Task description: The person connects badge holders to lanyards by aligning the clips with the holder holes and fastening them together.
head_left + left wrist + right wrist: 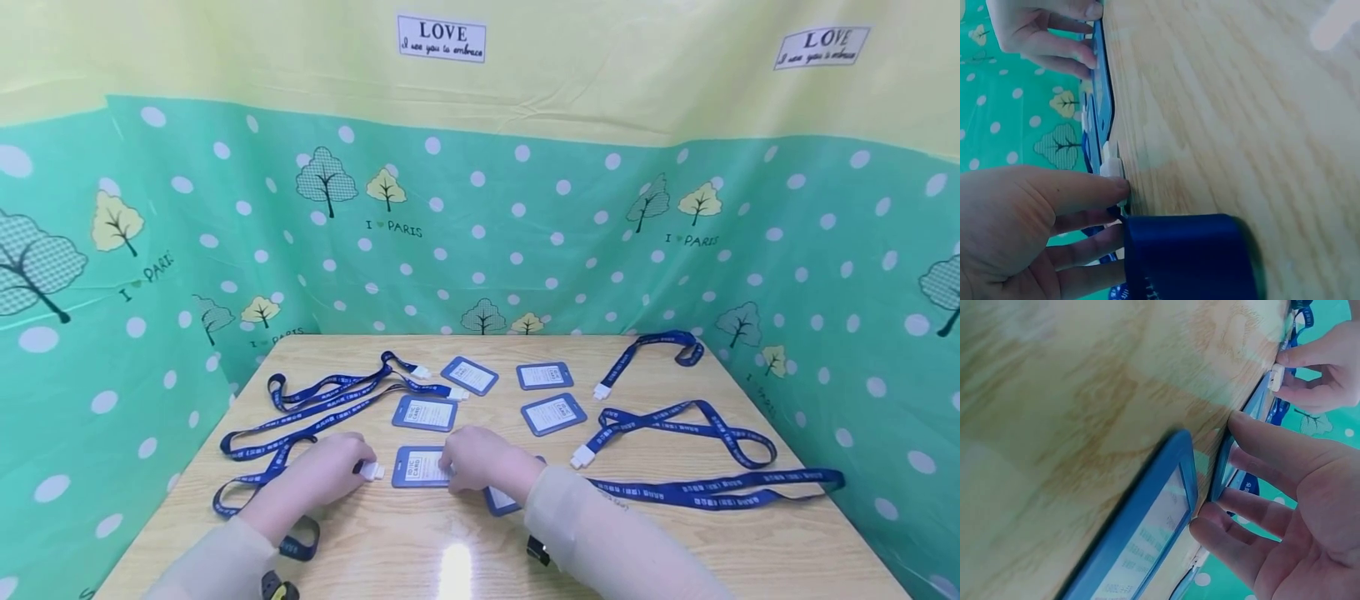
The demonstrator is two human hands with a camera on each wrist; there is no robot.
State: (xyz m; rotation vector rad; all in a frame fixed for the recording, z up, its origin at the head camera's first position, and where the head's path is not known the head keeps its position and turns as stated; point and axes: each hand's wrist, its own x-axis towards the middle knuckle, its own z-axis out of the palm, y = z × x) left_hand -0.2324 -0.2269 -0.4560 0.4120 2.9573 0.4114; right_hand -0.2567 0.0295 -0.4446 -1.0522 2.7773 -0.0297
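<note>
My left hand [330, 468] pinches the white plastic clip [372, 472] of a blue lanyard between thumb and fingers. In the left wrist view the lanyard's strap [1191, 256] loops below that clip [1111, 165]. My right hand [480, 460] grips the right end of a blue ID card holder [420, 468] lying on the table, its thumb on the near edge. The holder's slotted left end faces the clip, a small gap apart. Partly under my right wrist lies another card holder [499, 500], close to the fingertips in the right wrist view.
Several more card holders [553, 414] lie mid-table. Two lanyards [330, 408] stretch across the left side, and three lanyards [720, 492] lie on the right. A patterned green cloth [480, 225] hangs around the wooden table [405, 542].
</note>
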